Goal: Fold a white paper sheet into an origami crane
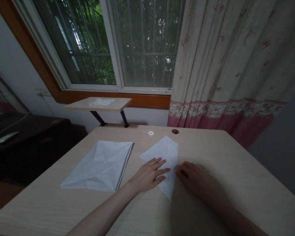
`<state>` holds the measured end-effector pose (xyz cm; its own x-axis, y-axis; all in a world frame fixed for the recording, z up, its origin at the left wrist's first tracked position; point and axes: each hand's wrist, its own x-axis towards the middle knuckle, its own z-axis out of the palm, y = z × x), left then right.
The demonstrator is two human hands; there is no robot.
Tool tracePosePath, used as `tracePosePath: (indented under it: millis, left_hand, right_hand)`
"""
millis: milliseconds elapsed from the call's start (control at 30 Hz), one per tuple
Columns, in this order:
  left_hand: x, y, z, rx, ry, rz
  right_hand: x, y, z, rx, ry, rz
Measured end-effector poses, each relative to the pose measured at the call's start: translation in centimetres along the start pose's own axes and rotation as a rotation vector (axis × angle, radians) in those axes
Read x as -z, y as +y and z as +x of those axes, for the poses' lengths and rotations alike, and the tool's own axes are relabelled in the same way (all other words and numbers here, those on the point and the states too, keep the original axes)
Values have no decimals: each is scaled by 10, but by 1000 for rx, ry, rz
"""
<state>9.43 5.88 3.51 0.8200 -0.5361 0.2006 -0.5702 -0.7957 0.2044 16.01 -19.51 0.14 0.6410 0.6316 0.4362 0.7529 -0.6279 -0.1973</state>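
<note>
Left hand [147,175], fingers apart, seemingly steadied the white sheet [166,148]. Right hand [192,176] curled at its three-o'clock edge, grip unclear.

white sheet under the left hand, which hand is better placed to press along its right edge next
Likely the right hand: it is right by that edge of the white sheet, fingers curled. The left hand lies spread across the sheet, apparently steadying it.
</note>
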Motion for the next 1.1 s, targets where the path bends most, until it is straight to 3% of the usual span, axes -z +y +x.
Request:
tracePosePath:
  millis: [200,667,1100]
  left_hand:
    - [3,2,2,11,2,-3]
    - [3,1,2,20,-6,-13]
    - [0,-3,3,36,-28,-43]
  right_hand:
    - [-8,-1,-3,0,-14,81]
    - [1,-11,-3,75,-62,178]
    - [14,-25,-2,87,-269,338]
